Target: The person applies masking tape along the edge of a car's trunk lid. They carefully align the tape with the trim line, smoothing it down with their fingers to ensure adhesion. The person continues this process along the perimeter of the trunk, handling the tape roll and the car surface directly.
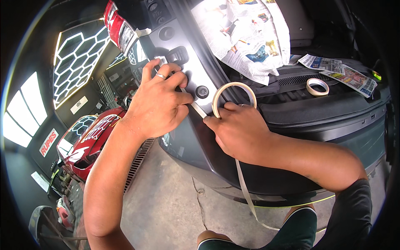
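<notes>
Along the silver panel's (183,37) edge, in the head view, the left hand (156,102) bends over a tape strip (198,109), its pinch impossible to tell, while the right hand's (246,131) fingers hold the tape roll (215,102) just beside that edge. Newspaper (246,41) lies past the panel; concrete floor (166,200) spreads below the bumper (208,179).

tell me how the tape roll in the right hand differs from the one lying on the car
The held roll sits in the right hand; the loose roll is untouched. The held roll is tilted up, while the loose roll lies flat on black trim. Both are pale rings.
</notes>
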Demonstrator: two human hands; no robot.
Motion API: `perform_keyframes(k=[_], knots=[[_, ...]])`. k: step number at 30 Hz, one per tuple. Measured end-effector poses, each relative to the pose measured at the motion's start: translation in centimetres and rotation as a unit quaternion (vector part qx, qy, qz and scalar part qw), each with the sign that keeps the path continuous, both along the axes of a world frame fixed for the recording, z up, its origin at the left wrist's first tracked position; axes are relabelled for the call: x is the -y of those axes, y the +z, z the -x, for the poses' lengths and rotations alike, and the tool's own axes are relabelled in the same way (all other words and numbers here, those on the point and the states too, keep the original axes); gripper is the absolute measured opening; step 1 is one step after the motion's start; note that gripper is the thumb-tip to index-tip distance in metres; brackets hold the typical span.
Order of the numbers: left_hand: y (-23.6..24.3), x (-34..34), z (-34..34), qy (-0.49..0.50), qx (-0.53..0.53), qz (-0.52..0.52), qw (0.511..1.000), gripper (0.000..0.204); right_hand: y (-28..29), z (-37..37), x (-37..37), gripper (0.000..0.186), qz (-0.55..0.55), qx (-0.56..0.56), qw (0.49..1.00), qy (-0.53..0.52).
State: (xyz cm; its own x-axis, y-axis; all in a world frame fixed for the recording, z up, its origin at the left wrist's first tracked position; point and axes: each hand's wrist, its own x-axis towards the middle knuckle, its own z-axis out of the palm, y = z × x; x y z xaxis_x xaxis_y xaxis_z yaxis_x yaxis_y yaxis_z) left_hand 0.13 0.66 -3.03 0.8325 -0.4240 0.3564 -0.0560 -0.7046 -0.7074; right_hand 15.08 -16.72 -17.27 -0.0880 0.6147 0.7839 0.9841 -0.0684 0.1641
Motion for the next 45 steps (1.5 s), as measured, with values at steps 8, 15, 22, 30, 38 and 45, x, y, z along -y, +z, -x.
perform_keyframes(k=[8,15,22,30,38,45], knots=[[-0.5,-0.1,-0.1,-0.007,-0.012,0.009,1.0,0.025,-0.1,-0.1,-0.1,0.034,0.002,0.029,0.999,-0.015],[-0.7,-0.1,-0.3,-0.017,-0.017,0.004,1.0,0.024,0.1,0.0,-0.2,0.044,0.035,0.082,0.994,-0.068],[-0.7,-0.1,-0.4,-0.016,-0.019,0.003,1.0,0.024,0.2,-0.1,-0.5,0.02,0.008,0.071,0.997,-0.034],[-0.6,-0.2,-0.6,-0.022,-0.022,0.01,0.999,0.022,1.1,0.2,0.6,0.032,0.03,0.073,0.996,-0.044],[-0.5,-0.2,-0.4,-0.033,-0.018,0.011,0.999,0.02,1.9,0.7,1.3,0.037,0.053,0.076,0.994,-0.055],[-0.8,-0.2,-0.5,-0.021,-0.026,0.017,0.999,0.019,0.2,-0.1,-0.2,0.03,0.037,0.085,0.993,-0.073]])
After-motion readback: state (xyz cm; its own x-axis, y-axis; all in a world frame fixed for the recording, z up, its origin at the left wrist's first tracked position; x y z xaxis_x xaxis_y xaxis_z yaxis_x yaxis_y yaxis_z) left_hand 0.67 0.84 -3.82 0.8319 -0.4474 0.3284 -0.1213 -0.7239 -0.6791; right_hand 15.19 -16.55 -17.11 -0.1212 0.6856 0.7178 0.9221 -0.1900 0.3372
